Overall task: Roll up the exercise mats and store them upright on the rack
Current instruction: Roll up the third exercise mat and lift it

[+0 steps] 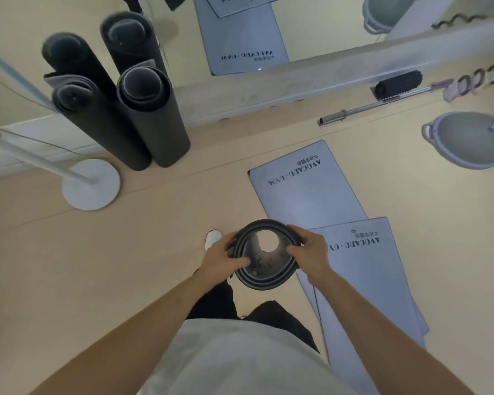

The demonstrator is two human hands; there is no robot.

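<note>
While upright, rolled mat [264, 283] between gripping fingers [240, 262]

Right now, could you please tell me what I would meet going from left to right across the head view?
First the round white base → left hand → rolled mat → right hand → flat mats → grey dome.

Rolled mats [154, 124] 3; flat mats [305, 195] 2, maybe 3.
</note>
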